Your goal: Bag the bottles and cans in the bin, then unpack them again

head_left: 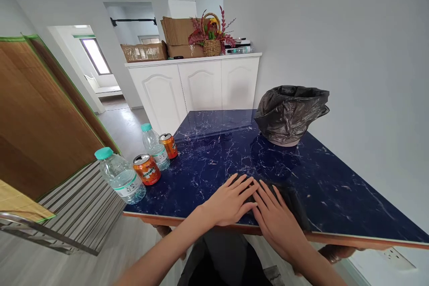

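Note:
My left hand (231, 201) lies flat at the near edge of the dark blue marbled table (214, 156), fingers stretched out and holding nothing. Beside it rests my right hand (275, 214), also flat with fingers extended; the fingertips of both hands meet or overlap slightly. To the left stand two clear water bottles with teal caps, a nearer bottle (124, 181) and a farther bottle (156, 147). Next to them are two orange Mirinda cans, a nearer can (147, 170) and a farther can (169, 146). All four stand upright along the table's left edge.
A bin lined with a black plastic bag (288, 116) stands at the table's back right, near the wall. Behind the table is a white cabinet (201, 85) carrying cardboard boxes (184, 38) and a flower basket (212, 47). A metal rack (83, 214) is at the left.

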Demonstrator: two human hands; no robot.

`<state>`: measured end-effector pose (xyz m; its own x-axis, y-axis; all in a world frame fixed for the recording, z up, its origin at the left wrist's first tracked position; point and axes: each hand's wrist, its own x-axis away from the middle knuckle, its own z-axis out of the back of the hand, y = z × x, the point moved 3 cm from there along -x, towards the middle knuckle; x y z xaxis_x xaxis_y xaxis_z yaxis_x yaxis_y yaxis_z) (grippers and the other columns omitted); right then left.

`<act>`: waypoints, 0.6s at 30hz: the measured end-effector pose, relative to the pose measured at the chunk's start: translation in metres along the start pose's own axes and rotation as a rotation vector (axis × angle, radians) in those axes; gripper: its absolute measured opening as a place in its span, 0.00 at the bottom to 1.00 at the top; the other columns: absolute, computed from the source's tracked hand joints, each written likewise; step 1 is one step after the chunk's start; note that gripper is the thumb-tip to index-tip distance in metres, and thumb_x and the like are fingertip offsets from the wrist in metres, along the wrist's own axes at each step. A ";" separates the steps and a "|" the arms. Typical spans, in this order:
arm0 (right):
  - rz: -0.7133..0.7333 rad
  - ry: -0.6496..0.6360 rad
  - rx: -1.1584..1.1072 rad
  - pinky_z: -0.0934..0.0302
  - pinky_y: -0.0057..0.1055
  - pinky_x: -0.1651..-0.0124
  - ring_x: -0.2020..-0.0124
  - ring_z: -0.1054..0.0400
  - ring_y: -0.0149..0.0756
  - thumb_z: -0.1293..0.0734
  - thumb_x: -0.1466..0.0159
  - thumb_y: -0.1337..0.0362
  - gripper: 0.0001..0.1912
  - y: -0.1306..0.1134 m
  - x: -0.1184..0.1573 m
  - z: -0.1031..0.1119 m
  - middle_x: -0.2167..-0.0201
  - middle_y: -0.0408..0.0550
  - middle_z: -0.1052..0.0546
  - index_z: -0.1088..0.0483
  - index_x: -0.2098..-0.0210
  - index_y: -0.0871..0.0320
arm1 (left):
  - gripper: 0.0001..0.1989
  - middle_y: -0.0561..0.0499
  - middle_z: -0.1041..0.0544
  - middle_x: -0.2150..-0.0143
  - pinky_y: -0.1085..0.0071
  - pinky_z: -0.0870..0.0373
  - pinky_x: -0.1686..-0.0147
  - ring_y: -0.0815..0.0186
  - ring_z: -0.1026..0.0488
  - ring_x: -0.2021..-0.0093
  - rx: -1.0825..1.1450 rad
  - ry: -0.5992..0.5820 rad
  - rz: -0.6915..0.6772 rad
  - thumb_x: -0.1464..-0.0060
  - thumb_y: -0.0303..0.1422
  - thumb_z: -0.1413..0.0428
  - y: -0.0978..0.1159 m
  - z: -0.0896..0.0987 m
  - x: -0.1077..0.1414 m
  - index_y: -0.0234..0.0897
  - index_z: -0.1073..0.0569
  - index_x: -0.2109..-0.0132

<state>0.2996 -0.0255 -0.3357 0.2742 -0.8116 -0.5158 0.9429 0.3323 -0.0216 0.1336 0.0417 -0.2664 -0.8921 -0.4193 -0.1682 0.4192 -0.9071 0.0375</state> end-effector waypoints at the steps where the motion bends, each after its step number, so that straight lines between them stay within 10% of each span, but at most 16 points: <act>1: -0.010 -0.013 0.002 0.46 0.59 0.24 0.21 0.49 0.53 0.47 0.19 0.56 0.33 0.001 0.001 -0.001 0.22 0.56 0.42 0.53 0.19 0.60 | 0.32 0.47 0.45 0.19 0.53 0.57 0.20 0.57 0.53 0.18 0.019 -0.007 0.019 0.21 0.46 0.63 -0.004 -0.005 0.002 0.38 0.50 0.20; 10: -0.004 -0.100 -0.069 0.46 0.58 0.24 0.21 0.49 0.50 0.48 0.19 0.52 0.34 0.013 -0.002 0.000 0.21 0.48 0.45 0.58 0.18 0.51 | 0.33 0.48 0.49 0.18 0.52 0.59 0.20 0.58 0.59 0.18 0.053 0.000 0.068 0.21 0.45 0.64 -0.011 -0.017 0.008 0.40 0.59 0.18; 18: -0.008 -0.131 -0.136 0.50 0.56 0.22 0.22 0.46 0.49 0.46 0.20 0.49 0.31 0.033 -0.004 0.024 0.24 0.49 0.37 0.44 0.23 0.52 | 0.33 0.46 0.55 0.17 0.47 0.59 0.20 0.51 0.62 0.18 0.077 0.030 0.102 0.23 0.49 0.58 -0.027 -0.006 0.035 0.43 0.51 0.19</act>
<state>0.3339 -0.0225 -0.3140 0.2978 -0.8671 -0.3994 0.9133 0.3805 -0.1451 0.0924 0.0514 -0.2788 -0.8395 -0.5095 -0.1888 0.4927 -0.8603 0.1312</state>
